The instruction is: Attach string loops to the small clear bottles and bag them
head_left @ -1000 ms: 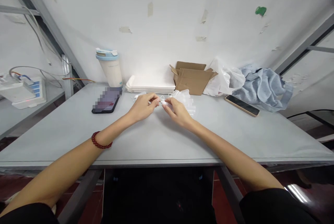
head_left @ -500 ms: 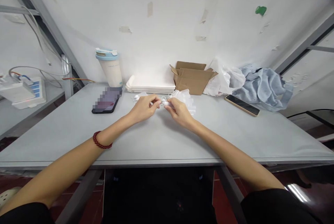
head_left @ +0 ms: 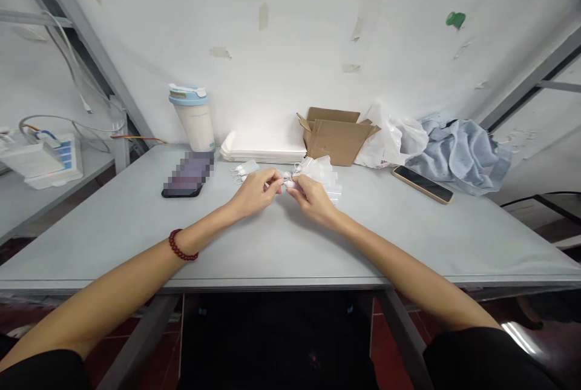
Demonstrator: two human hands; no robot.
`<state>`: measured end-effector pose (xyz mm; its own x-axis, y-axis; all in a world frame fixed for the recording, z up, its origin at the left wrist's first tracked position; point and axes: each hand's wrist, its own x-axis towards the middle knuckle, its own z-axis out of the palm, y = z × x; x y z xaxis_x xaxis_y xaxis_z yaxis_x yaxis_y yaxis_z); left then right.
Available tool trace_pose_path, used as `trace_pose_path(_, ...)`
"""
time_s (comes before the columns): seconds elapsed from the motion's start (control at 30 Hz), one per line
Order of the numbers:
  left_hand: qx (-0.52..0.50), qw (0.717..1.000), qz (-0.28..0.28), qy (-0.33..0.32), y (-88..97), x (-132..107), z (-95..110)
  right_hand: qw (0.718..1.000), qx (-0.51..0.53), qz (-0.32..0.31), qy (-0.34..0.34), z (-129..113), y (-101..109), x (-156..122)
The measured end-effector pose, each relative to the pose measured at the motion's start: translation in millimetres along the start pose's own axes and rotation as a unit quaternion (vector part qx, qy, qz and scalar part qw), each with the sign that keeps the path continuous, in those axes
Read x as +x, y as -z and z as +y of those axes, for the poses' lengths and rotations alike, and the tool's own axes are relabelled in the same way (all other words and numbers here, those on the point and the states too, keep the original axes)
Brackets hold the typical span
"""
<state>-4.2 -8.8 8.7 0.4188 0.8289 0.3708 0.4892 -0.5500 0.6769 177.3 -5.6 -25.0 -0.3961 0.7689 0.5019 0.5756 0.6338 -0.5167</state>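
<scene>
Over the middle of the table, my left hand (head_left: 256, 191) and my right hand (head_left: 315, 199) meet fingertip to fingertip. Both are closed in a pinch on a small white corded piece (head_left: 287, 182), whose exact kind is too small to make out. Thin white loops show between the fingers. Behind my left hand lie several similar white pieces with looped cords (head_left: 242, 170). Clear plastic zip bags (head_left: 323, 171) lie just beyond my right hand, partly covered by it.
On the grey table (head_left: 281, 251) stand a lidded cup (head_left: 195, 120), a stack of white sheets (head_left: 263, 149), a cardboard box (head_left: 338, 138) and a white plastic bag (head_left: 390, 135). Phones (head_left: 188, 175) lie at left and right (head_left: 422, 184), the latter before blue cloth (head_left: 458, 151).
My left hand has shifted slightly right and down, its fingers more curled, uncovering more of the white pieces behind it. My right hand stays at the white piece. The view has moved a little.
</scene>
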Motion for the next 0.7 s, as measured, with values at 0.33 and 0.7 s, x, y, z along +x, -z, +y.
trace_pose_path(0.33,-0.074,0.992,-0.099,0.032,16.4,12,-10,1.0,-0.02,0.003,0.016,3,-2,4)
trace_pose_path(0.7,-0.051,0.988,-0.111,0.09,36.8,13,-1,0.999,-0.035,0.007,0.038,3,-2,5)
